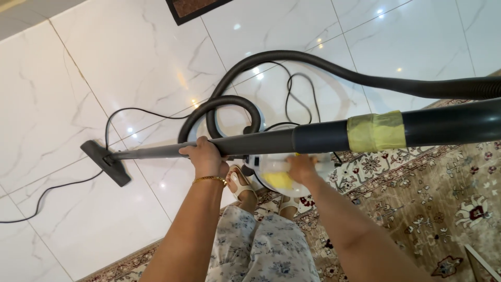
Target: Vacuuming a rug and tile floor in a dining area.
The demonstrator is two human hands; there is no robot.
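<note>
A long dark vacuum tube [271, 141] runs across the view, with a band of yellow tape [376, 130] around it at the right. Its flat black floor nozzle [107, 162] rests on the white tiles at the left. My left hand [204, 156] grips the tube near the middle; a gold bracelet sits on that wrist. My right hand [301, 168] reaches under the tube and holds the white canister body [274, 169], which has a yellow part. A thick black hose [313, 60] loops from the canister off to the right.
A thin black power cord [57, 190] trails over the white marble tiles [104, 78] to the left. A patterned beige rug [433, 193] covers the floor at the right. A dark doormat [190, 8] lies at the top. My sandalled feet [242, 185] stand below.
</note>
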